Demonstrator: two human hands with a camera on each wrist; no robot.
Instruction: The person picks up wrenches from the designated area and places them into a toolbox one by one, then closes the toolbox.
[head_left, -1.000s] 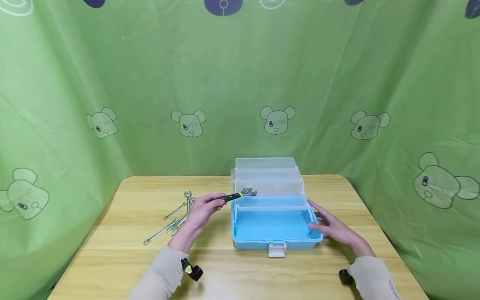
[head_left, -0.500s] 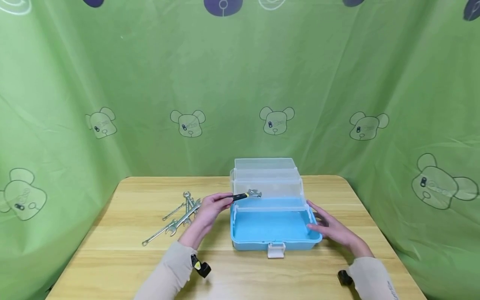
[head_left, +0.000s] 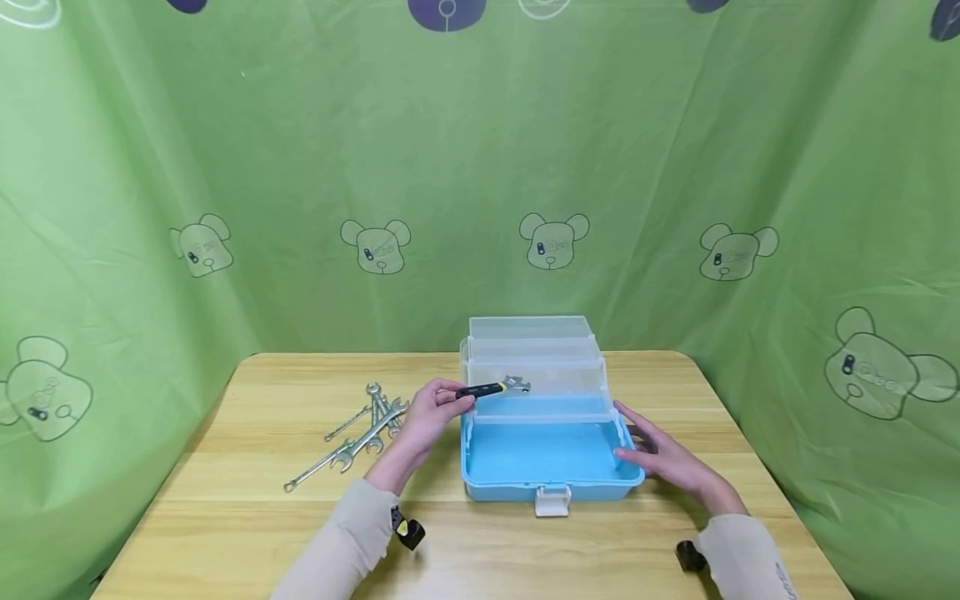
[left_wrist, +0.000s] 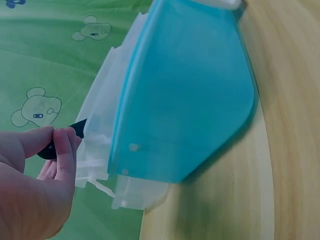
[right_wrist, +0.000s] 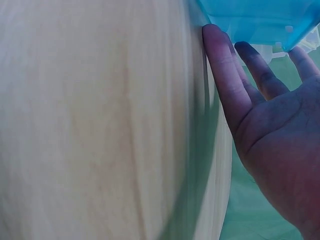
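My left hand [head_left: 431,417] pinches the black handle of an adjustable wrench [head_left: 516,383] between thumb and fingers. The wrench is held level above the left rim of a blue toolbox [head_left: 551,454], its metal head pointing right over the box. In the left wrist view, only a piece of the black handle [left_wrist: 78,127] shows beyond the fingers. The toolbox stands with its lid up and clear trays [head_left: 536,375] raised at the back. On its right side, my right hand [head_left: 671,467] rests with spread, fairly straight fingers [right_wrist: 220,65] touching the wall.
Several silver wrenches [head_left: 363,437] lie crossed in a loose pile on the wooden table [head_left: 247,533], left of the toolbox. A white latch [head_left: 552,500] hangs down at the box's front. Green curtain [head_left: 465,167] surrounds the table's back and sides.
My left hand has moved right with the adjustable wrench, bringing it farther over the toolbox and uncovering more of the wrench pile. The right hand keeps its place on the box.
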